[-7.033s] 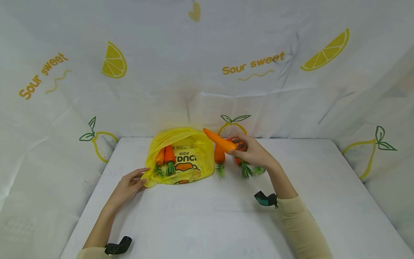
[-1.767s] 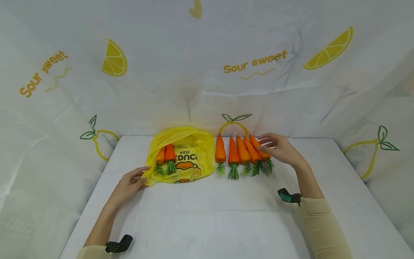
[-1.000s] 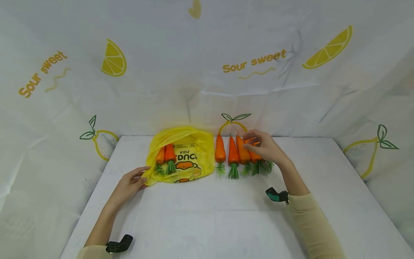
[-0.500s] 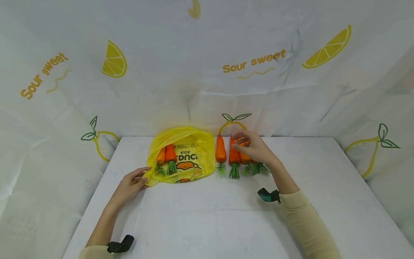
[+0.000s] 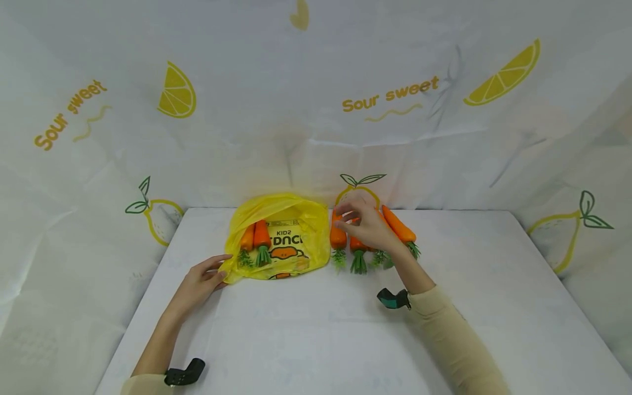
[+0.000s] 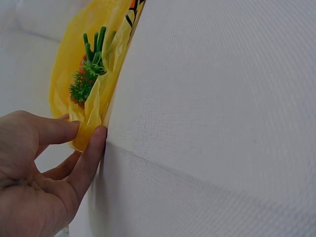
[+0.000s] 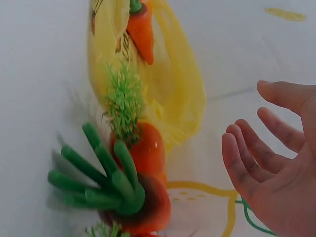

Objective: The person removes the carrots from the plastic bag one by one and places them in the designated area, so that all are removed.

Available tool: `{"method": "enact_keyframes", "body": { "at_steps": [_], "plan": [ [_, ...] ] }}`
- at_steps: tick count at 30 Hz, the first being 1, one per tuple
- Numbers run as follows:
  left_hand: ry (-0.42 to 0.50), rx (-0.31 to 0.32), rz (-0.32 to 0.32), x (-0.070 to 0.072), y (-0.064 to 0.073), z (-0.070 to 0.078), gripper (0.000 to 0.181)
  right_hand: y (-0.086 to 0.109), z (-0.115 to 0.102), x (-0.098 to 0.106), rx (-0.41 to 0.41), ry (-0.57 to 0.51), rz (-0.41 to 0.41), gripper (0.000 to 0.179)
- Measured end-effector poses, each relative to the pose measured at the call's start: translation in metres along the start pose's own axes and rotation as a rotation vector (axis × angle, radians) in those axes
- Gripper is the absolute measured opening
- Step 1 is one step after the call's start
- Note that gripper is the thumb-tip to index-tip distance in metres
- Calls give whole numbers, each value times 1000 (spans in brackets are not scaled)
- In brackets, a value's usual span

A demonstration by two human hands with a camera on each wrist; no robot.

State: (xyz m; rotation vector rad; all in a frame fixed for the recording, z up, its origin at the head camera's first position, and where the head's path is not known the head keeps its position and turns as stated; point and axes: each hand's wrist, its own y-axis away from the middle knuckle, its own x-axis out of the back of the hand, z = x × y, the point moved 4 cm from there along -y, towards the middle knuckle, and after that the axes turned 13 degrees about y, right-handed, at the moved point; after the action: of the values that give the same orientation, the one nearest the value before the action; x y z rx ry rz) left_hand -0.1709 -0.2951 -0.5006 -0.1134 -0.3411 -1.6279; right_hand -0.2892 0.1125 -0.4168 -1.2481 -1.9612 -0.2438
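Aloft, right hand (image 5: pixel 369 226) over carrots (image 5: pixel 338 238); left hand (image 5: pixel 199 282) pinches bag edge (image 6: pixel 88 132).

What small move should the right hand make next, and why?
Probably lower the right hand and grasp the carrot just outside the yellow bag: its fingers look relaxed and empty near that carrot, while the left hand pinches the open bag's edge.

Forward-down head view, close wrist views, yellow bag (image 5: pixel 316 241) in all
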Motion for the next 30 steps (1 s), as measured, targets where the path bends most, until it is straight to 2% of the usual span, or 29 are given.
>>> {"method": "enact_keyframes", "body": {
  "at_steps": [7,17,20,24,30],
  "plan": [
    [-14,-3,1,0,2,3,47,-14,-14,-21,-13,-38,-34,38],
    [-7,17,11,0,2,3,47,-29,-26,-46,36,-62,-55,35],
    [-8,19,14,-1,2,3,47,-32,-27,-53,9,-81,-73,35],
    [4,5,9,-1,1,4,47,-35,-27,-65,-17,-76,-99,36],
    [11,-2,9,0,1,4,47,-44,-31,-82,13,-44,-131,37]
  ]
}}
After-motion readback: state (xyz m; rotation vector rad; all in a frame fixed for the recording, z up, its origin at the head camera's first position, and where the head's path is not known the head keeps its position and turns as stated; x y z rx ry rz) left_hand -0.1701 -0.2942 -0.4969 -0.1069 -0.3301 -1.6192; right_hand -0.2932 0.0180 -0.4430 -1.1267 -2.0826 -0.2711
